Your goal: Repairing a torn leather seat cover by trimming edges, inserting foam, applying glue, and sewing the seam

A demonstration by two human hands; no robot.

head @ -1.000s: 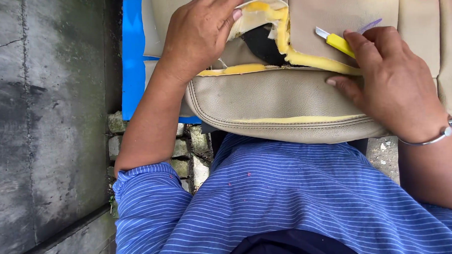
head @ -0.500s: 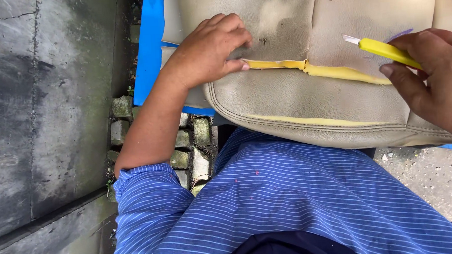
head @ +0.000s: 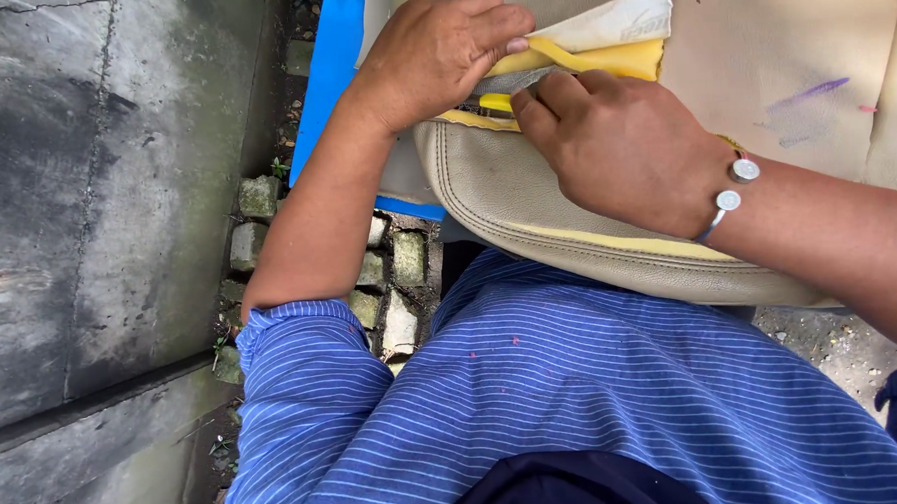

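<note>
Outdoors: concrete slab at 9 o'clock, cobbles below. Beige seat on lap. Left hand pinches yellow foam; right hand grips yellow tool at the seam, between both hands' fingers.

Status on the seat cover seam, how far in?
Done: the beige cover is lifted at the top, baring yellow foam. In hand: left hand holds the flap back, right hand works a yellow tool into the opening. Left: the lower stitched edge is closed.
</note>
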